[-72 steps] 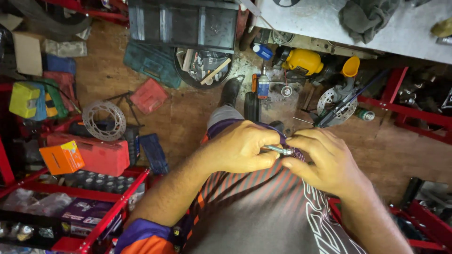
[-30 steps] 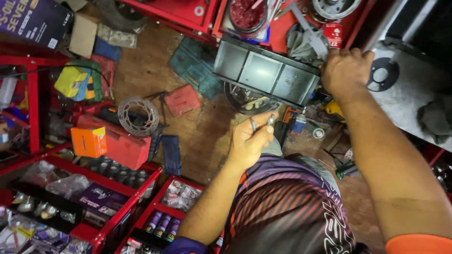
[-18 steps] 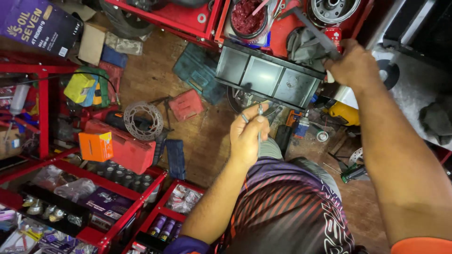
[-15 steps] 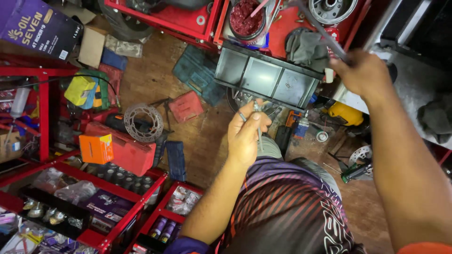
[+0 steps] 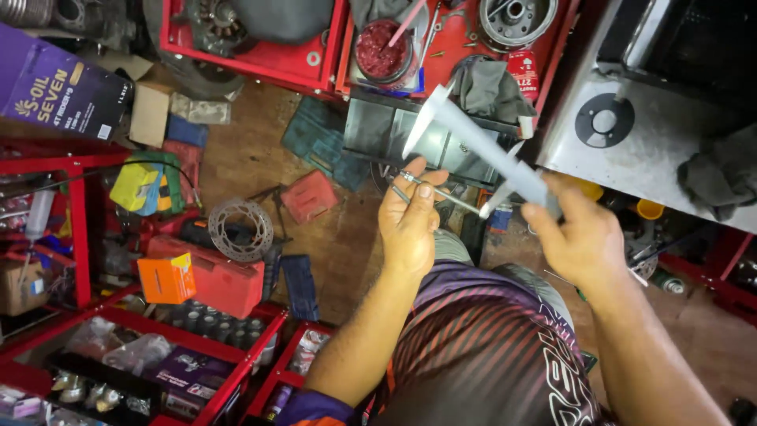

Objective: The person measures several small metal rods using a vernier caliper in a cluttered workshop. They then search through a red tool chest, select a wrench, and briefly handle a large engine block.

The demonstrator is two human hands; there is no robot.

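Half a second ago the right hand [image 5: 587, 241] was up by the red shelf with the caliper; now it has come down toward the chest, level with the left hand. Its fingers are wrapped around the grey caliper [image 5: 481, 150], which slants up and to the left, its pointed jaw end near the dark plastic tray [image 5: 378, 130]. The caliper is blurred, so its exact setting cannot be read.

Left hand [image 5: 410, 225] is raised with fingers closed on a small metal pin [image 5: 453, 201] — a thin rod with ring-like parts near the fingertips, its free end pointing right toward the caliper's lower tip, close to touching it.

Below and to the left lie a brake disc [image 5: 240, 229], a red box [image 5: 217, 276] and an orange box [image 5: 167, 278] on the cluttered floor.
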